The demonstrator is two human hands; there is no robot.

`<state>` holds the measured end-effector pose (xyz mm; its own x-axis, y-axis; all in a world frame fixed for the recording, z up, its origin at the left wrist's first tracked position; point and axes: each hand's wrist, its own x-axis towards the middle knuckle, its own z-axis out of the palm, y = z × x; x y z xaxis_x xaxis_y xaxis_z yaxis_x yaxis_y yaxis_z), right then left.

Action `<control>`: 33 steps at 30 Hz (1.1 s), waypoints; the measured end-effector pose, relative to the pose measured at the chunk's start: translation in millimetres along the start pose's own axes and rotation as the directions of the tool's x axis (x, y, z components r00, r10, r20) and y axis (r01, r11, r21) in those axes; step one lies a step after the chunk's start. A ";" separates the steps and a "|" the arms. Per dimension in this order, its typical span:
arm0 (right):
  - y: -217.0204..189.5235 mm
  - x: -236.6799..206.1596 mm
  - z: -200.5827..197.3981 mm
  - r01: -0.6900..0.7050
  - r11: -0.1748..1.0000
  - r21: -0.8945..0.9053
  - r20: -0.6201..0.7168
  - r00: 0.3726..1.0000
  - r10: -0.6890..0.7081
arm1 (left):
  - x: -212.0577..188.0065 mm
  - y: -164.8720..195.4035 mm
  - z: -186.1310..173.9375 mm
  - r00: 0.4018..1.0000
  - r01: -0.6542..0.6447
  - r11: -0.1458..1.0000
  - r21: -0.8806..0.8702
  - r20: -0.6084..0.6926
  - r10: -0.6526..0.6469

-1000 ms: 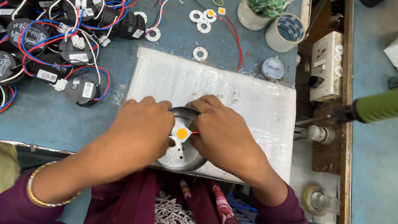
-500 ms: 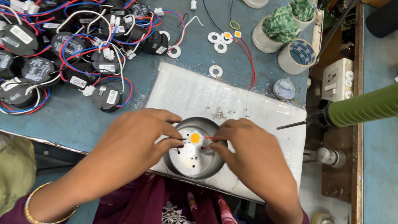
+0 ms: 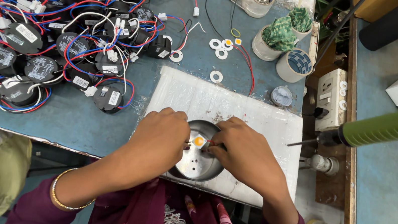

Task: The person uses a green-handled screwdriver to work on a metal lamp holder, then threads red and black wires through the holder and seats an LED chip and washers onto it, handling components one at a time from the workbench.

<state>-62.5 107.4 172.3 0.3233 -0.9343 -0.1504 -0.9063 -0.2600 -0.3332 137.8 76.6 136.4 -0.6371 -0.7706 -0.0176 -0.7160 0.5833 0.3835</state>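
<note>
LED chip [image 3: 198,141], small and square with a yellow-orange centre, sits inside a round metal housing [image 3: 197,165] that lies on the white plastic-wrapped board [image 3: 240,107] at the near edge of the blue workbench [image 3: 81,123]. The person's left hand [image 3: 157,140] and right hand [image 3: 246,156] close in on it from both sides. The fingertips of each hand are pinched together at the chip's edges; they seem to press on the chip or on the thin red wire beside it, but I cannot tell exactly which, because the fingers hide the contact.

What could go wrong, in my judgement: the chip is tiny and only the fingertips steady it, so a small slip could turn it or push it off its seat in the housing. The thin wire could also bend or come loose if it is pulled. The housing lies free on smooth plastic and might slide under uneven pressure.

Counting: one housing, one chip in it. White washer-like rings [image 3: 216,76] lie on the bench beyond the board, about five, and two more small chips among them. On the left is a pile of black round driver units [image 3: 40,67] with red, blue and white wires, more than twenty, not countable exactly. Several small pots [image 3: 295,65] stand at the back, and a green-handled tool [image 3: 389,128] hangs at the right.
</note>
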 end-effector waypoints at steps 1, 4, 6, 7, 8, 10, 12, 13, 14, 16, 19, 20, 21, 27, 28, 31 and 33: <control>-0.5 2.7 0.2 -0.022 1.000 -0.019 0.028 0.999 0.023 | -0.7 1.5 -0.6 0.999 0.010 1.000 -0.026 -0.035 -0.011; -0.9 10.4 2.4 -0.084 0.995 -0.059 0.094 0.992 0.089 | -5.6 6.9 -1.3 0.980 -0.034 0.991 -0.133 -0.197 0.007; 0.1 10.4 3.8 -0.120 0.991 -0.054 0.125 0.984 0.125 | -9.1 8.3 -1.7 0.924 -0.161 0.961 -0.226 -0.378 0.066; 1.0 9.7 4.3 -0.086 0.996 -0.037 0.102 0.991 0.089 | -8.8 8.1 -1.6 0.949 -0.122 0.947 -0.297 -0.315 0.024; 2.0 8.3 4.5 -0.052 0.998 -0.019 0.078 0.996 0.053 | -9.0 7.3 -1.7 0.969 -0.079 0.928 -0.363 -0.246 -0.014; 3.3 5.9 4.8 -0.016 1.000 0.002 0.059 0.998 0.016 | -8.6 5.6 -1.2 0.978 -0.059 0.898 -0.436 -0.207 -0.036; 4.3 3.4 4.1 -0.013 1.000 0.006 0.065 0.998 0.013 | -8.9 3.2 -1.2 0.959 -0.122 0.882 -0.456 -0.282 -0.012; 4.2 1.2 3.9 -0.007 1.000 0.022 0.045 0.999 0.006 | -8.5 1.6 -1.4 0.971 -0.093 0.875 -0.475 -0.238 -0.026; 3.7 -1.3 4.1 -0.003 0.999 0.037 0.023 1.000 0.002 | -7.9 0.3 -1.7 0.980 -0.064 0.868 -0.492 -0.193 -0.037; 3.3 -7.0 3.8 -0.012 0.999 0.052 -0.001 1.000 0.012 | -5.0 -0.9 -1.7 0.987 -0.052 0.856 -0.514 -0.155 -0.033; 2.8 -13.6 5.3 -0.055 0.997 0.063 -0.012 0.998 0.056 | -0.7 -0.2 -1.1 0.991 -0.051 0.851 -0.523 -0.131 -0.020; 2.9 -14.9 6.2 -0.072 0.995 0.070 -0.016 0.997 0.074 | 0.0 -0.3 -1.2 0.995 -0.019 0.854 -0.519 -0.093 -0.034; 3.2 -16.6 6.6 -0.089 0.993 0.078 -0.021 0.996 0.091 | 1.2 0.0 -1.4 0.997 0.014 0.858 -0.514 -0.054 -0.048; 6.3 -20.8 6.4 -0.132 0.981 0.145 -0.062 0.988 0.142 | 10.7 3.5 0.4 0.990 -0.124 0.848 -0.515 -0.127 0.067; 6.1 -21.2 6.1 -0.133 0.981 0.142 -0.064 0.988 0.143 | 11.0 4.9 2.0 0.989 -0.118 0.864 -0.489 -0.135 0.058; 2.9 -23.1 5.3 -0.132 0.982 0.136 -0.065 0.988 0.142 | 7.8 8.0 7.1 0.978 -0.141 0.899 -0.415 -0.197 0.063; -0.3 -23.9 4.7 -0.126 0.983 0.135 -0.072 0.988 0.136 | 3.3 6.9 9.2 0.952 -0.218 0.908 -0.358 -0.284 0.116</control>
<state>-68.7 130.9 171.6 0.1764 -0.9761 -0.1267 -0.8946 -0.1053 -0.4343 128.2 80.4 130.5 -0.6082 -0.7388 0.2904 -0.4096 0.6055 0.6824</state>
